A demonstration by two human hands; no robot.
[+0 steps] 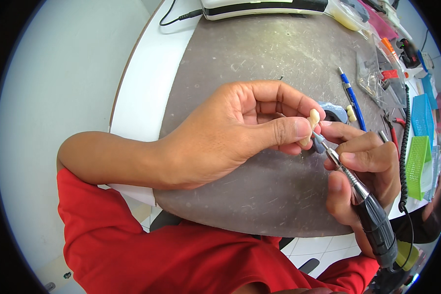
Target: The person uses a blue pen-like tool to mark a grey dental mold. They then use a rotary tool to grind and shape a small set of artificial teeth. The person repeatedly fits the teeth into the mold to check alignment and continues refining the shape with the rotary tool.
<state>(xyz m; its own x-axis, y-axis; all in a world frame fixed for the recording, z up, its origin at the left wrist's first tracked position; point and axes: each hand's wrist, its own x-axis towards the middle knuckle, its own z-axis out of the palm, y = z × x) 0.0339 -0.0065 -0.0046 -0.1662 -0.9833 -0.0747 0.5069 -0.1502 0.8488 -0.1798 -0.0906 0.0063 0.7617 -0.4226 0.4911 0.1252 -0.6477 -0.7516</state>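
Observation:
Between the thumb and fingers of my left hand [250,122] is a small cream-coloured dental bridge [314,116], its lower part partly hidden by the thumb. My right hand [365,157] grips a black and silver rotary handpiece [370,210] like a pen. The light-blue tip [318,137] of the handpiece meets or nearly meets the bridge; I cannot tell which. Just behind the fingers lies a blue-grey dental model [334,111], partly covered by my hands. A further tooth-coloured piece [351,113] sits beside it, next to a blue mechanical pencil [353,99].
A scratched brown mat [230,59] covers the white table. At the back stands a white and black device [264,9] with a cable. On the right are a clear plastic box [382,73], red-handled pliers [393,134], a coiled black cord [404,161], and blue [421,115] and green baskets [417,166].

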